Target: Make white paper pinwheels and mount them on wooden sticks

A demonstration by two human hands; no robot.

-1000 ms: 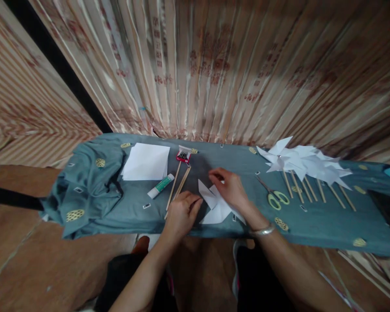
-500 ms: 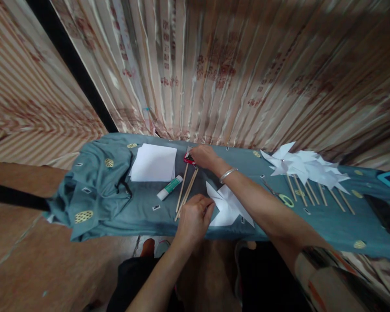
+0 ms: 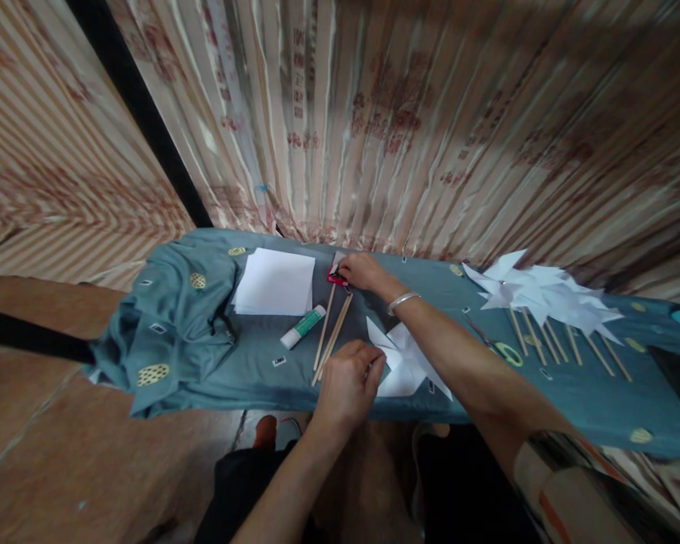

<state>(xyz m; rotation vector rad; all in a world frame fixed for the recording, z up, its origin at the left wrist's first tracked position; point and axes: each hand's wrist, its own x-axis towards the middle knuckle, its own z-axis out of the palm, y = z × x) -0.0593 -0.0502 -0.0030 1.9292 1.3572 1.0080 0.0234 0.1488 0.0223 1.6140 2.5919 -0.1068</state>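
My right hand, with a silver bangle at the wrist, reaches to a small red box at the back of the table. Its fingertips are pinched together over small dark pieces at the box; what they grip is too small to make out. Closer to me, my left hand has its thumb and fingers pressed together beside the left blades of a folded white paper pinwheel. Anything inside that pinch is hidden. My right forearm covers part of the pinwheel. Thin wooden sticks lie left of it.
A stack of white paper and a glue stick lie to the left. Finished pinwheels on sticks, scissors with green handles and a dark phone are on the right. A green-blue cloth covers the narrow table.
The view has shifted slightly, so everything sits a little further right. My right fingers have moved slightly to the right side of the red box. My left hand stays pinched near the pinwheel.
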